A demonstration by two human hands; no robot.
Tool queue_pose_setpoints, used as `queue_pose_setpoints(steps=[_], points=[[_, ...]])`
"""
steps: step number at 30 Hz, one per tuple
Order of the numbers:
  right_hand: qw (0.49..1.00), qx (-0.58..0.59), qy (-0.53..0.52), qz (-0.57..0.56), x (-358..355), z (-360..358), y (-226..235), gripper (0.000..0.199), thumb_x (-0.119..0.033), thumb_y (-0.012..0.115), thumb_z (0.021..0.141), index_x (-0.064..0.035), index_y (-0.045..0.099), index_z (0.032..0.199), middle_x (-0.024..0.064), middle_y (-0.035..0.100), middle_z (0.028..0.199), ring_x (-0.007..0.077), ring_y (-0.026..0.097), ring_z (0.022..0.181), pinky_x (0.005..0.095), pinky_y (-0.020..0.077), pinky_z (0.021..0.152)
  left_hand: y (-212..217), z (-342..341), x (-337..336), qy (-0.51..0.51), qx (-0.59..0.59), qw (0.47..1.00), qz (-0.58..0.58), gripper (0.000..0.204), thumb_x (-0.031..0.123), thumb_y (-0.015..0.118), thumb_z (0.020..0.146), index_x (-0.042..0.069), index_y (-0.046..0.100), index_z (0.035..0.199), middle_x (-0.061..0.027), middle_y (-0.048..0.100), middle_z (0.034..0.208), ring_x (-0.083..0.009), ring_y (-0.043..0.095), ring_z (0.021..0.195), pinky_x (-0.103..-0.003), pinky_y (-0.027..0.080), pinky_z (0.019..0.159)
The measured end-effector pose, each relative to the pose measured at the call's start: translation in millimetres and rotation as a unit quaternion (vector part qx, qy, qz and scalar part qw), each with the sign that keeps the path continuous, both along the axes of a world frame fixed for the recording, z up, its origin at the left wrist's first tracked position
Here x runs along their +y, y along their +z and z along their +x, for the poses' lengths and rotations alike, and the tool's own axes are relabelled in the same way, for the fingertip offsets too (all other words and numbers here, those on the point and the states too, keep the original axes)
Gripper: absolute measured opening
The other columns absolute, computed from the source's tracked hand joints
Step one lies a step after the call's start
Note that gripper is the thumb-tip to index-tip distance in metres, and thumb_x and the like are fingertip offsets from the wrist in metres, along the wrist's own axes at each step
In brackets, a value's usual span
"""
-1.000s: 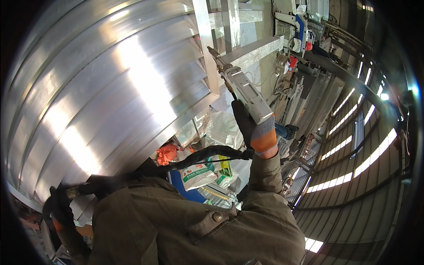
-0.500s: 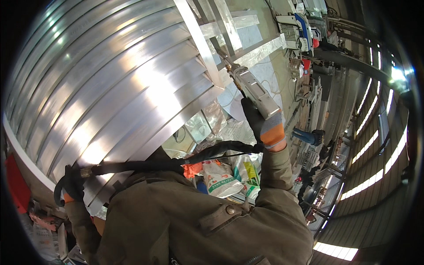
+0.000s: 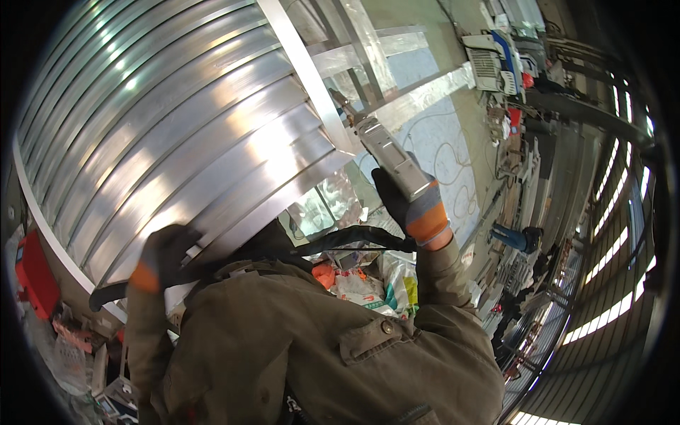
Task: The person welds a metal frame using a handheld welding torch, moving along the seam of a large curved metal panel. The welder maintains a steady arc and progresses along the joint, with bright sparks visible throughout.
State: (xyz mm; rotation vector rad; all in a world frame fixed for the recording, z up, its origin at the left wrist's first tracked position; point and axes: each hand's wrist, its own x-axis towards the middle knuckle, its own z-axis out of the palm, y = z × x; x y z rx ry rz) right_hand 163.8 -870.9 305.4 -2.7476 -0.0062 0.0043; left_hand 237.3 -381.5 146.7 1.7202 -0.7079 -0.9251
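My right hand [image 3: 425, 212], in a grey, orange and black glove, is closed around a silver, boxy welding torch [image 3: 397, 159]. The torch's narrow nozzle points up and left at a frame bar beside the ribbed metal panel [image 3: 234, 113]. A black sleeved hose [image 3: 358, 237] runs from below my right hand leftward across the front of my body. My left hand [image 3: 166, 255], in a dark glove with an orange cuff, is over the panel's near edge, close to the hose. Motion smears its fingers, so its grip cannot be made out.
Bare metal bars [image 3: 425, 92] extend right from the panel. Plastic bags [image 3: 361, 287] lie below the hose. A red box [image 3: 37, 276] stands at the left, and a white and blue machine [image 3: 489, 64] at the upper right. A person in blue trousers [image 3: 510, 237] is farther right.
My left hand has left its place on the hose's left end and moved right and up over the panel. The torch has shifted slightly left and down in the picture, still in my right hand.
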Motion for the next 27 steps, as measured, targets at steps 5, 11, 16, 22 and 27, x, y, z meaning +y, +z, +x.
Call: queue_pose_setpoints(steps=[5,11,16,22,27], points=[[0.998,0.059,-0.017,0.032,-24.3,32.2,-25.4,0.028,-0.022,0.085,0.103,-0.0036,0.074,0.122,0.0179,0.079,0.102,0.0434,0.078,0.079,0.0492,0.0594,0.062,-49.4,6.5,-227.2,0.152,0.242,0.957,-0.046,0.039,0.03,0.074,0.116,0.005,0.075,0.146,-0.0071,0.081,0.112,-0.014,0.074,0.095,-0.032,0.061,0.083],[0.992,0.114,-0.022,0.049,-39.4,44.6,-39.3,0.035,-0.019,0.088,0.1,-0.0056,0.074,0.128,0.0177,0.078,0.103,0.0431,0.078,0.082,0.0477,0.0606,0.067,-48.9,0.9,-340.6,0.107,0.404,0.893,-0.164,0.047,0.032,0.072,0.117,0.008,0.069,0.157,-0.0103,0.081,0.139,-0.0157,0.072,0.13,-0.033,0.057,0.11],[0.987,0.148,-0.015,0.063,-31.2,47.9,-44.0,0.042,-0.018,0.089,0.097,-0.0056,0.072,0.134,0.0173,0.078,0.108,0.0421,0.08,0.087,0.0482,0.0619,0.071,-72.1,9.6,-350.4,0.058,0.571,0.779,-0.253,0.043,0.026,0.067,0.119,0.009,0.069,0.158,-0.0064,0.075,0.149,-0.021,0.071,0.135,-0.04,0.056,0.115],[0.985,0.164,0.006,0.047,-26.7,60.3,-51.2,0.036,-0.014,0.086,0.098,-0.0061,0.076,0.132,0.0174,0.076,0.123,0.0404,0.079,0.092,0.0462,0.0631,0.074,-96.0,3.3,-359.9,0.122,0.613,0.735,-0.262,0.044,0.023,0.057,0.122,-0.003,0.063,0.157,-0.0166,0.072,0.151,-0.03,0.071,0.139,-0.048,0.056,0.124],[0.987,0.157,0.024,0.001,-16.5,68.8,-58.7,0.034,-0.016,0.084,0.097,-0.0091,0.079,0.13,0.0146,0.072,0.127,0.0378,0.078,0.098,0.0463,0.0629,0.075,-113.4,6.7,-358.2,0.152,0.691,0.641,-0.298,0.052,0.029,0.052,0.123,-0.008,0.058,0.16,-0.021,0.066,0.16,-0.0324,0.064,0.149,-0.049,0.046,0.134]])
